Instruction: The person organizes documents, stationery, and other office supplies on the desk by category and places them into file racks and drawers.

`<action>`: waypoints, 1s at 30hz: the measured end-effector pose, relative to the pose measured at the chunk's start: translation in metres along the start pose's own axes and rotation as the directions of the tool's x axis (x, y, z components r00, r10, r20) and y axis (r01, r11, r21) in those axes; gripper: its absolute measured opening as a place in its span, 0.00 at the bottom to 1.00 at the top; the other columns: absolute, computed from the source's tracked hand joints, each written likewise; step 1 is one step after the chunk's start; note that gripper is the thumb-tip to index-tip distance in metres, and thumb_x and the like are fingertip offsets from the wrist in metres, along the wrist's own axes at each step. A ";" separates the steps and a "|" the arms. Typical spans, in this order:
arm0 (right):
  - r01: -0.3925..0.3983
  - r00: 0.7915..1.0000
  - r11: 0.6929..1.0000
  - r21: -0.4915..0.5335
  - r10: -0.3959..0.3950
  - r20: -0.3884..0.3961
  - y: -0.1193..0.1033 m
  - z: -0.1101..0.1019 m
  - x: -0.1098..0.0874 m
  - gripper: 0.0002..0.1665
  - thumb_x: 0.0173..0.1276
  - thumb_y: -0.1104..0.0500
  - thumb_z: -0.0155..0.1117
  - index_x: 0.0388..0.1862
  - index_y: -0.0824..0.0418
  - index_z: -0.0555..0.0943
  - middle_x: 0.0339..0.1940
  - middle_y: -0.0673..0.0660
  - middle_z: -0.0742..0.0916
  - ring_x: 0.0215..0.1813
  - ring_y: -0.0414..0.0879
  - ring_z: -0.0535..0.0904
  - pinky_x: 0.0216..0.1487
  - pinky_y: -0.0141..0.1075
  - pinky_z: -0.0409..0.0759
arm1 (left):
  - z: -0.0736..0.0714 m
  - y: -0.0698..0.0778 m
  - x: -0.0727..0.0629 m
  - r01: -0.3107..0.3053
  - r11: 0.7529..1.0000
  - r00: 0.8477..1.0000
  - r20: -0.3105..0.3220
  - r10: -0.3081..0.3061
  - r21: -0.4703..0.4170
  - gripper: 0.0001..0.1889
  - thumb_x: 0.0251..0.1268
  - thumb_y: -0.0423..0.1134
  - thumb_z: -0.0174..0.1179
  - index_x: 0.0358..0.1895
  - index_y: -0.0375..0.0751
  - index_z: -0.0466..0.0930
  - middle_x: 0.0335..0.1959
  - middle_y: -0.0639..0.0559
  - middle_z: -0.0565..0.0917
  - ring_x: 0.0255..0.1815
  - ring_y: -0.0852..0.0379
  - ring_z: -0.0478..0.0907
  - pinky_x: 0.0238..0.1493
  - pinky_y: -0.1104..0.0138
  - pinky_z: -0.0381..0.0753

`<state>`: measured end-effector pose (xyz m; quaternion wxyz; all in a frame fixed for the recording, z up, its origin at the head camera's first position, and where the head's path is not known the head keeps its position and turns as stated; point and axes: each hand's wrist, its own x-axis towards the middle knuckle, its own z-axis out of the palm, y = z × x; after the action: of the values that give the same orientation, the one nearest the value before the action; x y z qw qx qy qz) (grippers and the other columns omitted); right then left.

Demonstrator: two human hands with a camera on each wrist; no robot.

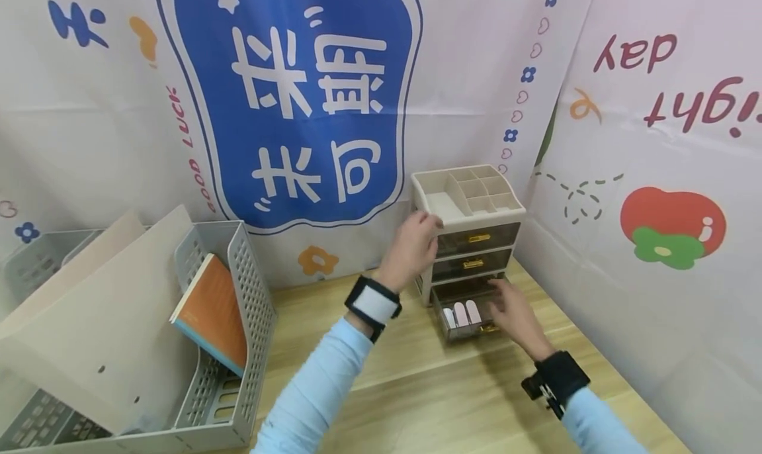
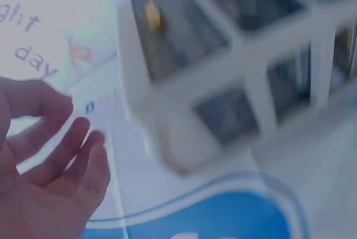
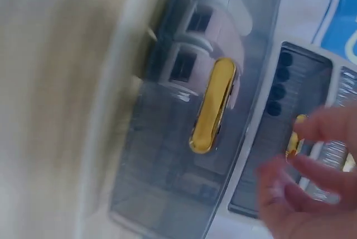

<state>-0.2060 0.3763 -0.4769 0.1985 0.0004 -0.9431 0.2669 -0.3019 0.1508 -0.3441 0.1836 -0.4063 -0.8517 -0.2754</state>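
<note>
Organizer: a small beige drawer organizer point(image 1: 470, 222) is standing at the back right of a wooden desk point(image 1: 417, 388), close against the printed cloth backdrop point(image 1: 297, 96). Its top is an open tray split into compartments, and three smoky see-through drawers with gold handles are sitting below.
Bottom drawer: the bottom drawer point(image 1: 467, 312) is sticking out toward the person, showing a few pale, rounded items point(image 1: 461, 314) lying side by side inside.
Left hand: the left hand point(image 1: 413, 245) is resting against the organizer's upper left front corner, fingers loosely bent at the tray's edge. In the left wrist view the fingers point(image 2: 61, 155) are looking relaxed and spread, gripping nothing.
Right hand: the right hand point(image 1: 512, 312) is sitting at the right front of the pulled-out drawer, fingers touching its rim. In the right wrist view the fingers point(image 3: 312, 166) are lying slack beside a gold handle point(image 3: 212, 105), holding nothing.
Sleeves: both arms are wearing light blue sleeves with dark wrist straps.
File rack: a grey perforated file rack point(image 1: 232, 335) is standing at the desk's left, holding an orange book point(image 1: 211, 305) leaning inside and a large beige folder point(image 1: 83, 321).
</note>
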 end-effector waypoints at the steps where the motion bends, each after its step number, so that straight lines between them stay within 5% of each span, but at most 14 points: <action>1: -0.030 0.998 0.999 0.039 0.032 -0.051 -0.001 -0.003 -0.009 0.26 0.61 0.72 0.63 0.59 0.75 0.73 0.39 0.70 0.85 0.38 0.57 0.83 0.38 0.45 0.85 | -0.005 -0.003 0.008 -0.016 0.999 1.000 0.008 0.015 0.042 0.19 0.62 0.28 0.63 0.56 0.38 0.78 0.57 0.44 0.80 0.60 0.50 0.76 0.64 0.64 0.77; 4: -0.168 0.983 0.971 0.168 0.178 -0.049 -0.003 -0.006 -0.033 0.20 0.64 0.69 0.63 0.54 0.73 0.72 0.34 0.66 0.87 0.32 0.52 0.84 0.32 0.37 0.82 | -0.013 -0.013 0.029 -0.059 0.984 0.997 0.063 0.049 0.168 0.22 0.64 0.32 0.64 0.62 0.39 0.75 0.67 0.38 0.73 0.72 0.44 0.67 0.75 0.57 0.66; 6: -0.300 0.954 0.901 0.313 0.288 0.083 -0.005 0.003 -0.044 0.22 0.67 0.67 0.63 0.55 0.72 0.67 0.36 0.66 0.87 0.33 0.50 0.86 0.34 0.34 0.83 | -0.016 -0.025 0.033 -0.059 0.968 0.992 0.124 0.029 0.244 0.21 0.65 0.36 0.65 0.62 0.39 0.77 0.72 0.34 0.69 0.77 0.40 0.61 0.78 0.55 0.61; 8: -0.435 0.900 0.774 0.459 0.366 0.236 -0.006 0.017 -0.051 0.26 0.70 0.66 0.61 0.59 0.72 0.60 0.39 0.67 0.86 0.36 0.50 0.87 0.38 0.35 0.85 | -0.015 -0.035 0.032 -0.045 0.957 0.984 0.178 -0.006 0.285 0.19 0.66 0.39 0.66 0.59 0.40 0.79 0.74 0.33 0.66 0.78 0.37 0.58 0.79 0.54 0.59; 11: -0.558 0.828 0.522 0.646 0.401 0.392 -0.008 0.042 -0.055 0.32 0.72 0.67 0.58 0.63 0.71 0.50 0.46 0.70 0.84 0.42 0.50 0.87 0.47 0.35 0.86 | -0.013 -0.044 0.025 -0.015 0.951 0.978 0.203 -0.050 0.309 0.16 0.65 0.39 0.67 0.54 0.40 0.83 0.74 0.33 0.66 0.78 0.36 0.57 0.78 0.55 0.59; 14: -0.547 0.829 0.358 0.757 0.360 0.429 -0.012 0.061 -0.046 0.27 0.75 0.69 0.53 0.60 0.74 0.50 0.47 0.66 0.83 0.44 0.46 0.87 0.50 0.31 0.85 | -0.014 -0.045 0.020 0.025 0.950 0.979 0.184 -0.086 0.311 0.15 0.64 0.39 0.68 0.53 0.41 0.84 0.74 0.34 0.66 0.78 0.37 0.57 0.76 0.55 0.63; 18: -0.492 0.855 0.285 0.823 0.335 0.395 -0.014 0.071 -0.026 0.07 0.77 0.71 0.46 0.48 0.76 0.67 0.35 0.55 0.86 0.38 0.39 0.86 0.42 0.24 0.83 | -0.015 -0.040 0.020 0.052 0.956 0.975 0.192 -0.111 0.290 0.15 0.65 0.39 0.66 0.54 0.42 0.82 0.77 0.35 0.62 0.79 0.34 0.55 0.72 0.55 0.70; 21: -0.494 0.848 0.253 0.832 0.352 0.397 -0.013 0.074 -0.012 0.08 0.77 0.71 0.44 0.44 0.72 0.72 0.28 0.51 0.87 0.34 0.37 0.85 0.38 0.23 0.81 | -0.015 -0.035 0.020 0.053 0.956 0.970 0.212 -0.117 0.287 0.15 0.66 0.39 0.66 0.55 0.42 0.82 0.77 0.35 0.60 0.79 0.33 0.53 0.68 0.56 0.74; 27: -0.544 0.823 0.277 0.792 0.359 0.439 -0.014 0.083 0.008 0.15 0.79 0.67 0.46 0.58 0.73 0.60 0.33 0.54 0.84 0.34 0.38 0.84 0.40 0.24 0.82 | -0.009 -0.030 0.017 0.054 0.947 0.964 0.231 -0.133 0.317 0.16 0.67 0.39 0.65 0.56 0.43 0.81 0.78 0.35 0.59 0.79 0.34 0.54 0.64 0.59 0.79; 30: -0.547 0.817 0.312 0.777 0.402 0.413 -0.011 0.089 0.016 0.20 0.79 0.65 0.46 0.62 0.73 0.56 0.32 0.55 0.83 0.31 0.39 0.83 0.36 0.25 0.81 | 0.001 -0.026 0.017 0.033 0.951 0.962 0.247 -0.114 0.309 0.16 0.67 0.40 0.65 0.57 0.44 0.81 0.78 0.35 0.59 0.79 0.33 0.54 0.63 0.60 0.79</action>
<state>-0.2533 0.3239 -0.5348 0.0143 -0.1575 -0.6397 0.7522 -0.3329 0.1477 -0.3441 0.1189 -0.3740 -0.9151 -0.0927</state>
